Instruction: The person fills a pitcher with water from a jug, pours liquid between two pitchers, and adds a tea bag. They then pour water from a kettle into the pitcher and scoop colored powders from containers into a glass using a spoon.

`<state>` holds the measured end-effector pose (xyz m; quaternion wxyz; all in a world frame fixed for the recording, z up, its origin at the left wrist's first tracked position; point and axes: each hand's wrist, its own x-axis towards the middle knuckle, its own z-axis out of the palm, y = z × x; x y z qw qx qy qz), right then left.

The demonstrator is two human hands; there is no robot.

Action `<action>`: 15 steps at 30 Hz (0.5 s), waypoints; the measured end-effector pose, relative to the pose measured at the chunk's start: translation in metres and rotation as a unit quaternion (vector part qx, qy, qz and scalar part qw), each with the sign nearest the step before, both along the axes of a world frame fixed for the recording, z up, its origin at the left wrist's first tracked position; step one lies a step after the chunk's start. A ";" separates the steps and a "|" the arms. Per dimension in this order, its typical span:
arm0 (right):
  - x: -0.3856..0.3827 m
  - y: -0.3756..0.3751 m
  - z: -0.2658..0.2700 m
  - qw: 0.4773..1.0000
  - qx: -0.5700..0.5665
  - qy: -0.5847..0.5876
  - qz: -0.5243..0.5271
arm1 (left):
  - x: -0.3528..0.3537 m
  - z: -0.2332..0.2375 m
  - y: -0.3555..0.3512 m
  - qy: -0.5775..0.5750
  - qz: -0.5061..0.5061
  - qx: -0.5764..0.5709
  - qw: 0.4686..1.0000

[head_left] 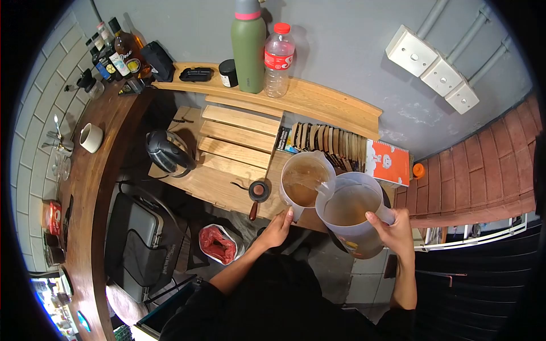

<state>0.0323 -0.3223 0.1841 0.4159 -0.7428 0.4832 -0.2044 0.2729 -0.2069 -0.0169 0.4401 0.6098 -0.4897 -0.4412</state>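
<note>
Two translucent pitchers with brownish liquid inside are side by side at the right of the wooden table. My left hand (280, 227) is closed on the handle of the left pitcher (291, 196). The right pitcher (350, 227) is tilted toward the left one, their rims meeting or overlapping, and my right hand (396, 230) grips its handle, thumb over the rim. Liquid shows near the spout between them. Left of the pitchers, a small round tool with a wooden handle (253, 211) lies at the table edge.
A black kettle (168, 152) stands on the left of the table (213, 184). Behind are a row of books (330, 142), an orange notebook (387, 163) and a shelf (330, 106) with a green bottle (248, 54) and plastic bottle (277, 77). An open bag (219, 244) sits below.
</note>
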 end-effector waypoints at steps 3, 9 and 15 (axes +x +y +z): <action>0.003 -0.004 0.010 1.000 -0.007 0.020 0.023 | 0.000 0.001 0.001 -0.010 0.005 0.000 1.000; 0.011 -0.013 0.018 0.996 -0.028 0.052 0.060 | -0.002 -0.008 0.001 0.002 0.009 -0.027 1.000; 0.017 -0.021 0.022 0.994 -0.032 0.084 0.069 | -0.001 -0.015 0.001 0.012 0.008 -0.043 0.999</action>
